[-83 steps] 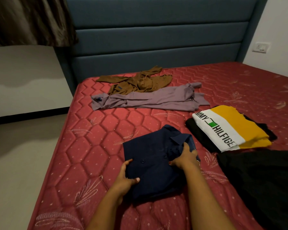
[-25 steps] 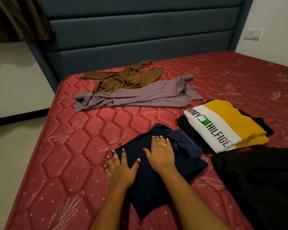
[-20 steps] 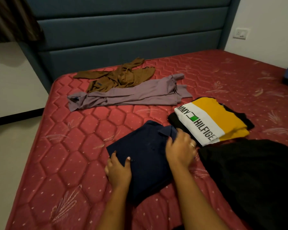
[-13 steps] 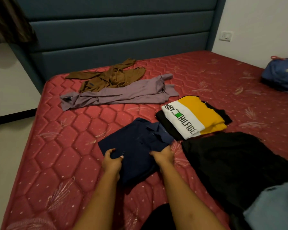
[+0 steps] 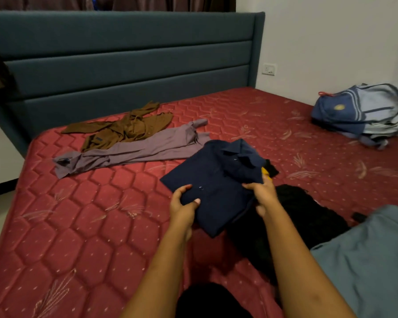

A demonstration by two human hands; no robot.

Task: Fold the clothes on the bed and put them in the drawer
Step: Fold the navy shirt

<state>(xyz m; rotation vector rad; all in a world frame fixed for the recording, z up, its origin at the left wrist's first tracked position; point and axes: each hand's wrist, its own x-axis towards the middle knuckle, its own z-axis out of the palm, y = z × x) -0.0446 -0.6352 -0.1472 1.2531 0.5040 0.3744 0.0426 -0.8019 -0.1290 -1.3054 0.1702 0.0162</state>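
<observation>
Holding a folded navy-blue collared shirt (image 5: pixel 216 177) by its near end, both grips are clenched on the cloth. The left grip (image 5: pixel 183 206) curls round the near-left corner, and the right grip (image 5: pixel 263 196) clasps the near-right edge. The shirt lies between the two and stretches away from them, its buttoned front up and its collar at the far right end. It appears raised a little off the red quilted mattress (image 5: pixel 78 214), with its near corner hanging free between the forearms.

Just past the right grip a sliver of yellow fabric (image 5: pixel 265 172) peeks out from under the shirt's collar end. A crumpled black garment (image 5: pixel 308 214) lies on the mattress under and beside the right forearm. A slate-blue cloth (image 5: pixel 365 260) fills the lower right corner.

Farther up the bed, well apart from the grips, an unfolded mauve long-sleeved shirt (image 5: pixel 136 151) lies stretched across the mattress. A rumpled brown shirt (image 5: pixel 126 127) touches its far side. A blue and pale-blue backpack (image 5: pixel 363 113) rests on the far right of the mattress against the white wall. The padded teal headboard (image 5: pixel 124 65) stands behind everything.
</observation>
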